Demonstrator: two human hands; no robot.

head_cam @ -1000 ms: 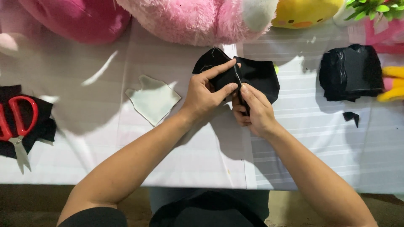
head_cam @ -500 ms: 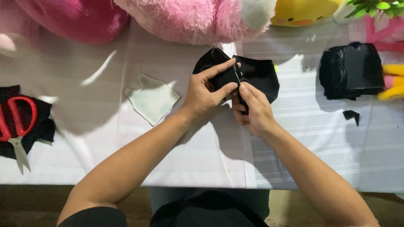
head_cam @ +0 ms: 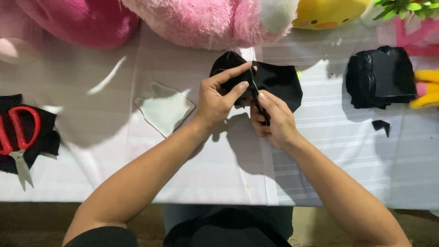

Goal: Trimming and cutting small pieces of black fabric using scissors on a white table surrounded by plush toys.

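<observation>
Left hand: the left hand (head_cam: pixel 219 98) is closed in a pinch, thumb and forefinger clamped on the near edge of a crumpled piece of thin black fabric (head_cam: pixel 279 82).
Right hand: the right hand (head_cam: pixel 274 121) is curled shut just beside the left, fingertips gripping the same edge where a narrow fold of the cloth hangs down between the two hands.
Fabric position: held slightly above the white striped tablecloth (head_cam: pixel 320 151), near the middle of the table and toward its far side; its bulk lies beyond the fingers.
Step in hand: judged to be folding or aligning the edge of the cloth between both pinches; whether a needle or pin is held cannot be told.
Next move calls for: judged to need both grips kept tight and close together so the fold does not slip.
Near left: a pale flat cut-out template (head_cam: pixel 164 107) lies apart from the hands.
Far left: red-handled scissors (head_cam: pixel 16 137) rest on a black scrap.
Right: a stack of folded black fabric pieces (head_cam: pixel 379 77), with a small black offcut (head_cam: pixel 380 125) below it.
Far edge: pink plush toys (head_cam: pixel 206 20) and a yellow plush toy (head_cam: pixel 329 13).
</observation>
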